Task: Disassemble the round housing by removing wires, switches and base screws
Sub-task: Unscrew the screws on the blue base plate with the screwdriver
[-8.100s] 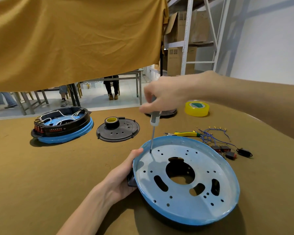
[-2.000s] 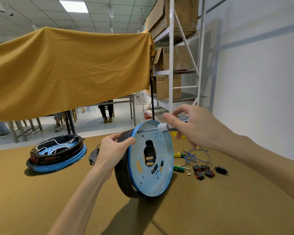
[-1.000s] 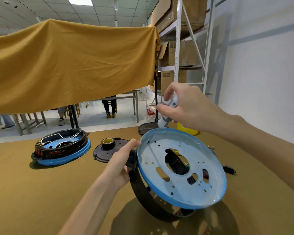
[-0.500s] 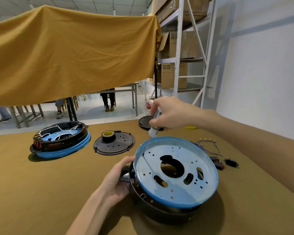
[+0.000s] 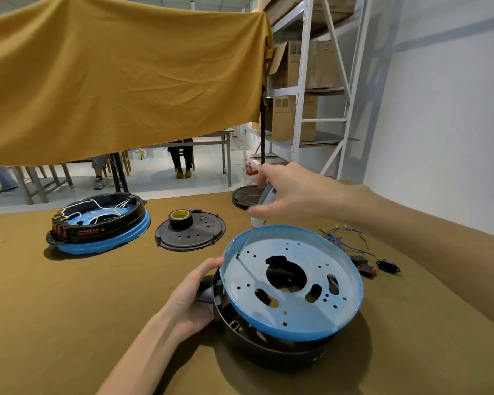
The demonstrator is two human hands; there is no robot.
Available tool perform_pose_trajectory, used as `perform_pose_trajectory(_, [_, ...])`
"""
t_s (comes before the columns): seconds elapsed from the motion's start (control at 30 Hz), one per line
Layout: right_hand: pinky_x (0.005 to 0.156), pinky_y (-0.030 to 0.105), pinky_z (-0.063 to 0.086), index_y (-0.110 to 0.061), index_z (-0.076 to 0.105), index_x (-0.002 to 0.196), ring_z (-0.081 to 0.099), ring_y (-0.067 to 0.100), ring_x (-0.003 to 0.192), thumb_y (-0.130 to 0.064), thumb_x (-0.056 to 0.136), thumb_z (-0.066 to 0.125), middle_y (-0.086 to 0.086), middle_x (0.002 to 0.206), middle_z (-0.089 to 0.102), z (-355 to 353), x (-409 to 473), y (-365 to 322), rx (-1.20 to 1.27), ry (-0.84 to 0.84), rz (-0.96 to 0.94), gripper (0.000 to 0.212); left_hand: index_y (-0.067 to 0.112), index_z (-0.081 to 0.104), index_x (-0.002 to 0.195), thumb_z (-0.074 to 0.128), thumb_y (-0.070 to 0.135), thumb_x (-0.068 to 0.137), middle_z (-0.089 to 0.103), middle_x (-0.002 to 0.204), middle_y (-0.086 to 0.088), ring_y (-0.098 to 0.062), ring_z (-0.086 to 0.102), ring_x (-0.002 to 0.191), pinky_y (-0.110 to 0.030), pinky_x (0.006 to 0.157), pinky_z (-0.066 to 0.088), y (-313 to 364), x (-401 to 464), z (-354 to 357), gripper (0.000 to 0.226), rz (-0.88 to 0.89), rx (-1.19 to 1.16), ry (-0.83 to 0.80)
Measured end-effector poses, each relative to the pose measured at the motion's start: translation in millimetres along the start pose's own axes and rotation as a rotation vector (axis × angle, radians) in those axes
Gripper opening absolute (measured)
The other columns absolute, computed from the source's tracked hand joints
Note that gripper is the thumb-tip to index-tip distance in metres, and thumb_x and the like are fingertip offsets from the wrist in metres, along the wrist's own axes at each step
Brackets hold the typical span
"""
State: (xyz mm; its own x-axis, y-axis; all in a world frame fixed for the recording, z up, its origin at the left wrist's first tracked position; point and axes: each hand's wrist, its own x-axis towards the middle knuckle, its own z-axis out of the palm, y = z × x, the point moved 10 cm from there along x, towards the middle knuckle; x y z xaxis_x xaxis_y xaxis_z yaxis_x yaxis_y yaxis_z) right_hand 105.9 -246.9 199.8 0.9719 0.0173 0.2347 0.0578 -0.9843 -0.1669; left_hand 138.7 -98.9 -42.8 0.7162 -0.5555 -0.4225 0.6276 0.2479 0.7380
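The round housing lies upside down on the brown table: a black ring (image 5: 271, 347) under a pale blue base plate (image 5: 294, 303) full of holes. The plate's left side sits lifted off the ring. My left hand (image 5: 193, 299) grips the housing's left edge. My right hand (image 5: 290, 195) holds a small screwdriver (image 5: 255, 223) whose tip touches the plate near its far left rim. Removed blue wires (image 5: 342, 238) and red and black switches (image 5: 367, 266) lie to the right.
A second housing with white wires (image 5: 97, 223) sits at the far left. A black cover disc (image 5: 190, 232) carries a tape roll (image 5: 178, 218). Another dark disc (image 5: 247, 195) lies at the table's far edge. A yellow cloth hangs behind; metal shelving stands at the right.
The housing was tipped up on edge, then came back down flat on the table. The screwdriver tip has returned to the plate's far left rim, and the plate now gaps from the ring.
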Motion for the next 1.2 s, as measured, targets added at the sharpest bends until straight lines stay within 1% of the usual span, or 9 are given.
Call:
perform_pose_trajectory(0.17, [0.058, 0.023, 0.045, -0.020, 0.066, 0.102, 0.056, 0.006, 0.079, -0.031, 0.088, 0.073, -0.003, 0.094, 0.063, -1.5, -1.3, -11.9, 0.073, -0.010, -0.088, 0.019, 0.002, 0.064, 0.115, 0.089, 0.026, 0.063, 0.070, 0.106, -0.022, -0.034, 0.065, 0.097, -0.048, 0.103, 0.051, -1.4, 2.7, -5.0, 0.061, 0.004, 0.016, 0.024])
perform_pose_trajectory(0.27, [0.066, 0.026, 0.051, -0.027, 0.065, 0.100, 0.060, 0.007, 0.089, -0.013, 0.079, 0.076, -0.006, 0.102, 0.062, -5.3, 0.7, -24.2, 0.140, -0.108, -0.143, 0.028, 0.002, 0.068, 0.108, 0.090, 0.027, 0.063, 0.065, 0.109, -0.023, -0.034, 0.065, 0.094, -0.045, 0.092, 0.056, -2.7, 1.9, -3.8, 0.057, 0.003, 0.031, 0.010])
perform_pose_trajectory(0.47, [0.050, 0.022, 0.040, -0.015, 0.067, 0.097, 0.061, 0.014, 0.068, -0.046, 0.092, 0.068, 0.001, 0.083, 0.068, -9.4, 8.3, -26.0, -0.080, 0.004, -0.113, 0.032, 0.002, 0.067, 0.110, 0.091, 0.027, 0.062, 0.072, 0.103, -0.021, -0.034, 0.070, 0.087, -0.047, 0.085, 0.060, -3.3, 1.0, -2.2, 0.059, 0.009, 0.034, 0.006])
perform_pose_trajectory(0.57, [0.052, 0.009, 0.038, -0.021, 0.076, 0.091, 0.057, 0.001, 0.072, -0.035, 0.085, 0.077, -0.011, 0.085, 0.064, -23.5, -4.4, -16.4, 0.089, 0.045, -0.114, 0.015, 0.003, 0.068, 0.111, 0.091, 0.027, 0.062, 0.071, 0.103, -0.021, -0.033, 0.069, 0.088, -0.045, 0.087, 0.059, -2.4, 0.3, -0.7, 0.059, 0.015, 0.033, 0.003])
perform_pose_trajectory(0.7, [0.059, 0.023, 0.057, -0.008, 0.078, 0.090, 0.071, 0.012, 0.066, -0.024, 0.083, 0.081, 0.004, 0.080, 0.075, -40.3, -43.9, 63.5, 0.727, 0.305, 0.162, 0.017, 0.001, 0.068, 0.113, 0.089, 0.027, 0.065, 0.072, 0.106, -0.020, -0.033, 0.067, 0.097, -0.046, 0.100, 0.053, -1.5, -1.5, -0.7, 0.059, 0.020, 0.013, 0.017])
perform_pose_trajectory(0.83, [0.049, 0.027, 0.053, 0.003, 0.062, 0.100, 0.063, 0.019, 0.057, -0.016, 0.095, 0.067, 0.017, 0.080, 0.071, 35.1, -101.5, 134.6, 1.263, 0.140, 0.504, 0.021, 0.001, 0.064, 0.120, 0.088, 0.029, 0.069, 0.076, 0.105, -0.019, -0.031, 0.072, 0.091, -0.042, 0.087, 0.061, 5.6, -5.1, -5.1, 0.063, 0.048, -0.008, 0.043])
perform_pose_trajectory(0.97, [0.045, 0.028, 0.037, -0.011, 0.044, 0.092, 0.050, 0.020, 0.048, -0.022, 0.094, 0.068, 0.009, 0.068, 0.064, 68.9, -150.2, 186.0, 0.750, 0.300, 0.596, 0.026, 0.002, 0.062, 0.121, 0.089, 0.030, 0.067, 0.077, 0.105, -0.020, -0.031, 0.077, 0.083, -0.045, 0.081, 0.063, 17.6, -8.8, -21.3, 0.066, 0.094, -0.063, 0.098])
perform_pose_trajectory(1.03, [0.056, 0.036, 0.041, -0.020, 0.043, 0.096, 0.055, 0.021, 0.061, -0.032, 0.093, 0.069, 0.004, 0.076, 0.064, 75.3, -167.5, 194.1, 0.383, 0.298, 0.568, 0.029, 0.003, 0.060, 0.125, 0.090, 0.029, 0.067, 0.077, 0.108, -0.020, -0.031, 0.077, 0.089, -0.045, 0.086, 0.061, 21.1, -9.4, -28.8, 0.070, 0.104, -0.078, 0.119])
perform_pose_trajectory(1.2, [0.062, 0.037, 0.050, -0.028, 0.045, 0.105, 0.059, 0.014, 0.066, -0.039, 0.092, 0.065, -0.006, 0.076, 0.061, 97.8, -179.7, 194.4, 0.082, 0.157, 0.489, 0.027, 0.003, 0.059, 0.123, 0.091, 0.030, 0.062, 0.077, 0.103, -0.022, -0.033, 0.077, 0.087, -0.046, 0.075, 0.064, 21.4, -8.9, -33.4, 0.074, 0.109, -0.068, 0.145])
